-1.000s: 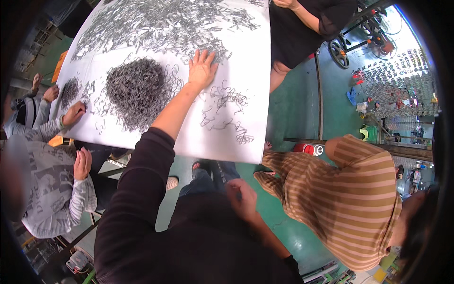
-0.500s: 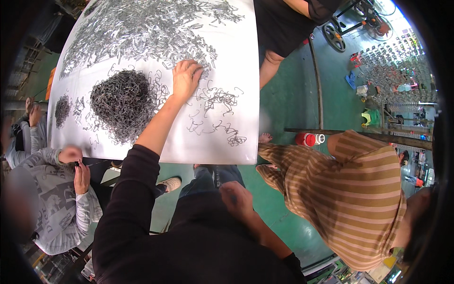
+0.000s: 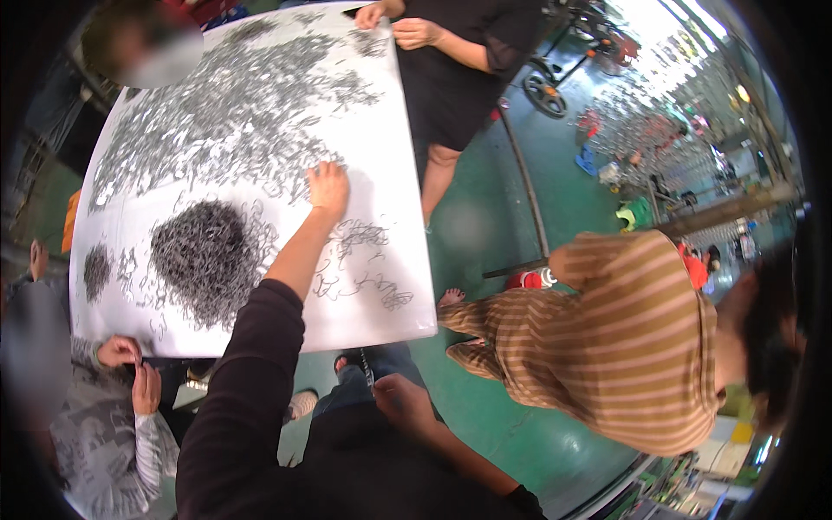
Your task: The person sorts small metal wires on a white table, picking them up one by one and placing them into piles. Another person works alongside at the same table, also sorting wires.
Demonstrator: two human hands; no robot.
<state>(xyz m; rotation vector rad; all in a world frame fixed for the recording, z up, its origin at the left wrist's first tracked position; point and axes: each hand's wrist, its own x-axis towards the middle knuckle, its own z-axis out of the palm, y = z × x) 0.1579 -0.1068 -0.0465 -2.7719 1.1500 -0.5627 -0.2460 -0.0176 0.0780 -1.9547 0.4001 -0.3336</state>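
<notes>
My left hand [image 3: 328,186] reaches over the white-topped table, fingers somewhat apart and bent down at the edge of a wide scatter of small metal wire pieces [image 3: 221,108]. Nothing shows gripped in it, though the picture is smeared. Left of my forearm stands a dense dark heap of bent wire hooks [image 3: 204,260]. Loose hooks [image 3: 362,234] lie to the right of the forearm. Low over my lap, my right hand [image 3: 406,403] is closed on a thin strip of small metal pieces [image 3: 367,367], which sticks up past the fingers.
A small dark pile [image 3: 97,270] lies by the table's left edge. Co-workers sit or stand round the table; one in a striped shirt [image 3: 607,338] is close on my right. Two hands [image 3: 403,26] work at the far right corner. A metal rail [image 3: 524,182] crosses the green floor.
The view has shifted, so the table sits lower and further left. My left hand stays at the scatter's edge, its fingers turned more forward. The strip at my right hand shows more clearly.
</notes>
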